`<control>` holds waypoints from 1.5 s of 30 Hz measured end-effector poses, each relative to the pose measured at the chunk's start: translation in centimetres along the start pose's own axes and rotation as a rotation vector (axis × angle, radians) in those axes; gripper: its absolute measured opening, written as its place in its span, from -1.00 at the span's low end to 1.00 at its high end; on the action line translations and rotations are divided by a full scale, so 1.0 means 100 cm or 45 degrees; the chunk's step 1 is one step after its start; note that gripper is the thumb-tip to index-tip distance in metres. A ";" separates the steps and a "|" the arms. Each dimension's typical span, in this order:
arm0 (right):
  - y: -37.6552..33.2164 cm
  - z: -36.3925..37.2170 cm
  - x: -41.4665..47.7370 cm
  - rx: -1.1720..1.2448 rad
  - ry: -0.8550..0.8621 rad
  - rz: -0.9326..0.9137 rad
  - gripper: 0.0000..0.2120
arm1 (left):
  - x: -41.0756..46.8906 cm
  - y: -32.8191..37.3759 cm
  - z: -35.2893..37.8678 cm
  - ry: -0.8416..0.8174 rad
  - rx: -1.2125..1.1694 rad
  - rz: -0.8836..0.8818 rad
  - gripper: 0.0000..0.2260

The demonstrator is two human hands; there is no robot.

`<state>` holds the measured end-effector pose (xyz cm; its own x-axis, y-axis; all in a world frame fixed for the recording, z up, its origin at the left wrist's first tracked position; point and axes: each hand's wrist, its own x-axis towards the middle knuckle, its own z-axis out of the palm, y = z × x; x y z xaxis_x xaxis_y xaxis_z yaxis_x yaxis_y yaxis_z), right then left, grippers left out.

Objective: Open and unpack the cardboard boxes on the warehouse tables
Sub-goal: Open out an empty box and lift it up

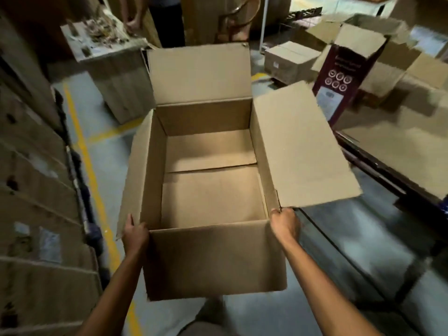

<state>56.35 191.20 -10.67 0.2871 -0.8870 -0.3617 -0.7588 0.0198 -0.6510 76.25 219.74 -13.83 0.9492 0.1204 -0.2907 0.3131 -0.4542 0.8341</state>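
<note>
A large open cardboard box (213, 258) fills the middle of the head view, held up off the floor in front of me. Its flaps are spread outward and its inside is empty. My left hand (134, 232) grips the near left corner, fingers hidden behind the left flap. My right hand (286, 223) grips the near right corner, just below the wide right flap (303, 146).
Stacked cartons (36, 214) line the left. A yellow floor line (89, 166) runs along the aisle. A cardboard-covered table (400, 151) stands on the right, with open boxes and a maroon printed box (339, 78) behind. A person (155, 18) stands at a cluttered table (101, 40) far back.
</note>
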 end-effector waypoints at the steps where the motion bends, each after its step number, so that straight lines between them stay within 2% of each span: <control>1: -0.014 0.009 0.008 -0.015 -0.009 -0.009 -0.69 | 0.014 0.008 0.001 0.003 0.020 -0.015 -0.47; 6: -0.099 0.062 0.057 -0.045 -0.045 0.014 -0.71 | 0.105 0.051 0.004 -0.016 0.100 -0.048 -0.54; 10: -0.155 0.099 0.080 -0.052 -0.086 0.042 -0.71 | 0.173 0.086 0.003 -0.015 0.185 -0.019 -0.75; 14: -0.195 0.122 0.102 -0.014 -0.089 0.074 -0.71 | 0.224 0.121 0.012 -0.028 0.212 -0.001 -0.69; 20: -0.251 0.137 0.160 0.121 0.006 0.144 -0.75 | 0.290 0.187 0.058 -0.082 0.205 0.031 -0.71; 23: -0.283 0.141 0.199 0.165 0.016 0.123 -0.83 | 0.326 0.224 0.094 -0.118 0.175 0.071 -0.72; 28: -0.337 0.157 0.306 0.215 0.075 0.110 -0.76 | 0.407 0.295 0.174 -0.143 0.154 0.150 -0.66; 30: -0.364 0.159 0.351 0.173 0.093 0.115 -0.77 | 0.435 0.328 0.207 -0.143 0.176 0.175 -0.71; 34: -0.414 0.152 0.431 0.185 0.139 0.116 -0.73 | 0.489 0.395 0.273 -0.172 0.193 0.215 -0.63; 37: -0.445 0.139 0.482 0.226 0.217 0.113 -0.68 | 0.514 0.446 0.322 -0.176 0.191 0.246 -0.66; 40: -0.465 0.128 0.531 0.277 0.286 0.125 -0.67 | 0.537 0.487 0.374 -0.252 0.141 0.255 -0.64; 43: -0.486 0.118 0.581 0.313 0.369 0.161 -0.68 | 0.573 0.522 0.432 -0.360 0.103 0.300 -0.74; 45: -0.500 0.112 0.618 0.339 0.445 0.196 -0.69 | 0.599 0.548 0.480 -0.441 0.089 0.333 -0.68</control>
<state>118.62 140.57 -7.95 -0.0660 -0.9659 -0.2505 -0.5873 0.2406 -0.7728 148.75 159.68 -8.03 0.9258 -0.3043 -0.2243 0.0497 -0.4900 0.8703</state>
